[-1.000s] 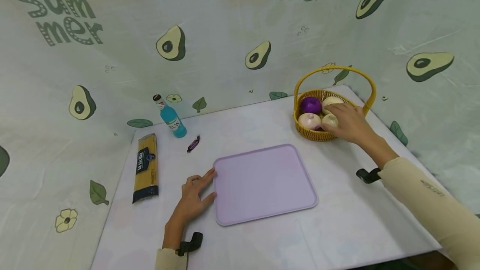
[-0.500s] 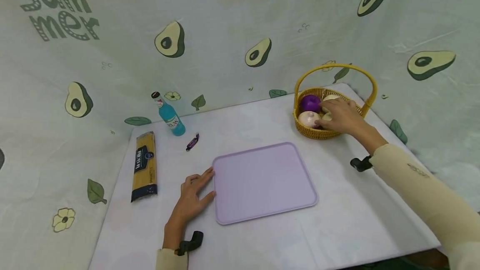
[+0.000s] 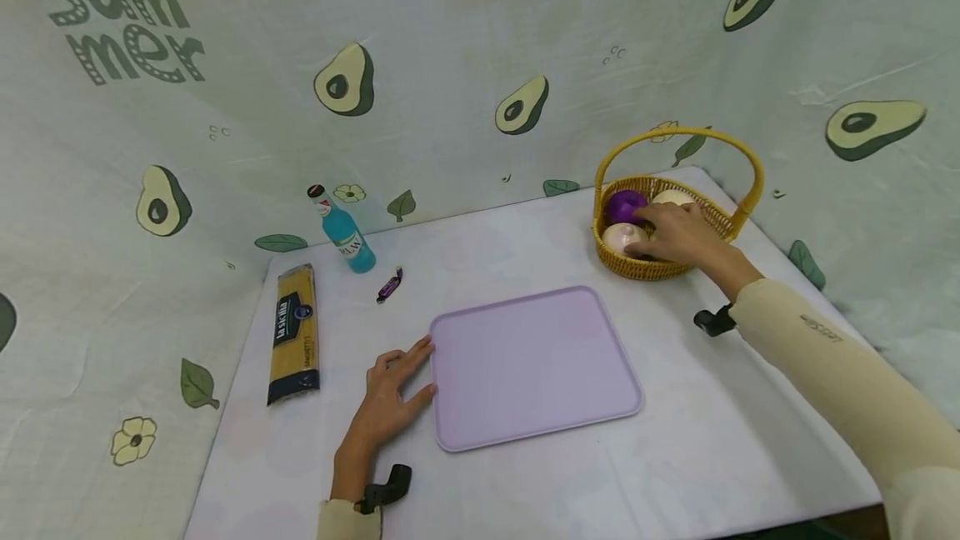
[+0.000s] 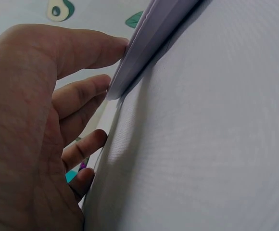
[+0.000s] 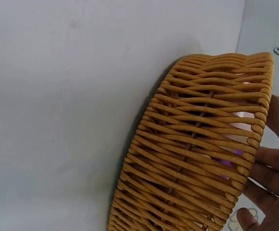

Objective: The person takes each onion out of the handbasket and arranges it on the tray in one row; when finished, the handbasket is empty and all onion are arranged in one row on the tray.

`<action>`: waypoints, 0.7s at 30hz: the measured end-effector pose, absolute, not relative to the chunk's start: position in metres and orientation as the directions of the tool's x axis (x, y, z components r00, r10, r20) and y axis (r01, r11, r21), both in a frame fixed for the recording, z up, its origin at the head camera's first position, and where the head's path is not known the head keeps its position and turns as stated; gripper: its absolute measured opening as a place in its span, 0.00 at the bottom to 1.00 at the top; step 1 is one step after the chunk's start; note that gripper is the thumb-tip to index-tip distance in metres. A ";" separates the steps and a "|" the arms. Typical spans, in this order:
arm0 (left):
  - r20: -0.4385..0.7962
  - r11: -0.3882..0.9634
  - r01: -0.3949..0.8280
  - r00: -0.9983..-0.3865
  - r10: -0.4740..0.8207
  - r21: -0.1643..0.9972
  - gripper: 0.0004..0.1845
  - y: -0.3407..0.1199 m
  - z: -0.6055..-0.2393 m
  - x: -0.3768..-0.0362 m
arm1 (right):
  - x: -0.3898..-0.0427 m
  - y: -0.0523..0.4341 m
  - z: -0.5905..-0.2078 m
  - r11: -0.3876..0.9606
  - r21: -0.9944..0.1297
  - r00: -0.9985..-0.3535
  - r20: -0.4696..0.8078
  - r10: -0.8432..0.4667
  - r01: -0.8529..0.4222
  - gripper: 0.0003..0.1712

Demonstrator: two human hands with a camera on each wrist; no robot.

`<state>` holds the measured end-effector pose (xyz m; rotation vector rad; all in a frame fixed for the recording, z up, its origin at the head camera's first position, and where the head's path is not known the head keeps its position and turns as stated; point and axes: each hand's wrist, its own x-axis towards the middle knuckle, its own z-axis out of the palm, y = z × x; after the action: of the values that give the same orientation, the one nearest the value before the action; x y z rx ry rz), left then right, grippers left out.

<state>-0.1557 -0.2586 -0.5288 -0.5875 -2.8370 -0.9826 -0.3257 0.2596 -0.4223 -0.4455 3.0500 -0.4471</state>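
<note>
Left hand (image 3: 390, 402) flat on the white bench (image 3: 525, 482), fingers straight, touching the left edge of the flat lilac plastic tray (image 3: 532, 365); tray holds nothing. Right hand (image 3: 678, 233) is inside the woven yellow wicker basket (image 3: 637, 267) at the far right, fingers curled over a pale round onion (image 3: 622, 236); can't tell if the grip is closed. Purple onion (image 3: 624, 205) sits behind. Nothing lifted yet.

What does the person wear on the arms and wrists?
Both arms are in long cream sleeves. The right sleeve carries a small dark printed marking on the forearm. A small black device is strapped at each wrist, beside the left hand and the right hand. Both hands are bare.
</note>
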 end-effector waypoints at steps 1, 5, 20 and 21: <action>0.202 0.718 0.384 -0.922 0.330 0.580 0.34 -0.258 -0.529 -0.155 | -0.327 0.259 -0.423 0.916 -0.292 -0.959 0.007 -0.284 -0.274 0.44; 0.205 0.717 0.389 -0.920 0.334 0.578 0.34 -0.258 -0.527 -0.155 | -0.330 0.258 -0.426 0.910 -0.317 -0.957 -0.020 -0.288 -0.267 0.44; 0.142 0.742 0.331 -0.941 0.308 0.583 0.34 -0.260 -0.531 -0.158 | -0.336 0.261 -0.436 0.863 -0.416 -0.944 -0.035 -0.329 -0.286 0.46; 0.141 0.741 0.329 -0.941 0.306 0.585 0.34 -0.260 -0.530 -0.158 | -0.337 0.261 -0.435 0.862 -0.421 -0.945 -0.031 -0.325 -0.283 0.46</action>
<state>-0.1584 -0.2601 -0.5304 -0.5286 -2.8983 -0.9847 -0.3367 0.2609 -0.4352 -0.4804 2.9330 -0.6399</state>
